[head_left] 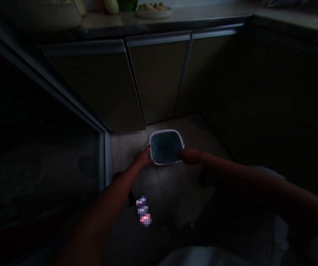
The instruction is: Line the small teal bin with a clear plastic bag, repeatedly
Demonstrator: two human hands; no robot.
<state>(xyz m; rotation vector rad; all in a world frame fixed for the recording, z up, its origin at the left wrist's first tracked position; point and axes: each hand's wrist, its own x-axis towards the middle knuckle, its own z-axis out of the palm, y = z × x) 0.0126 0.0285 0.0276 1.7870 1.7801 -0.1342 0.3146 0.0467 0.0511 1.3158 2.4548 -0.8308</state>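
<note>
A small square-cornered bin (165, 130) with a pale rim stands on the tiled floor in front of the cabinets. Its inside looks dark blue-green; whether that is a liner or something else I cannot tell in the dim light. My left hand (142, 157) grips the near left corner of the rim. At the near right side, my right hand (189, 156) is closed on the rim, with its fingertips at the inner edge. Both arms reach forward and down to it.
Closed cabinet doors (159, 77) rise behind the bin under a countertop (197, 15). A plate of food (153, 11) sits up there. To the left runs a glass door frame (105, 159). A bright pixelated patch (144, 211) shows low in the view.
</note>
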